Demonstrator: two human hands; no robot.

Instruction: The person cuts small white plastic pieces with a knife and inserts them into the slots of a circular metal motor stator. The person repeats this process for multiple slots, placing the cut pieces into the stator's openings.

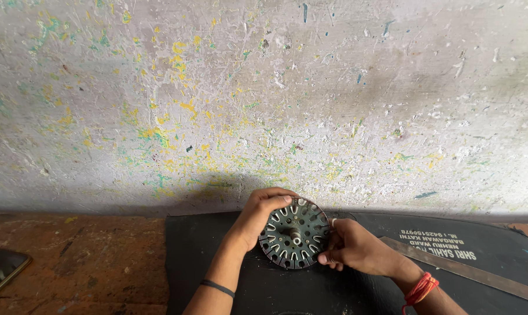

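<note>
Grey metal, round and slotted, the stator disc (294, 233) is standing on edge over a black mat (217, 274) near the foot of a paint-splattered wall (264, 87), its face with the ring of slots and the short centre shaft turning toward the camera. Holding it upright like this is probably keeping every slot in plain sight and within reach. The left hand (261, 213) is wrapping over the disc's upper left rim, its fingers (278, 201) curling closed around the edge and steadying it. The right hand (351, 248) is pressing against the right rim, its fingers bunching tightly there in a pinch on the edge. A long flat metal strip (480, 274) is lying on the mat to the right, and a phone (1, 269) is resting on the brown counter (89, 262) at far left
</note>
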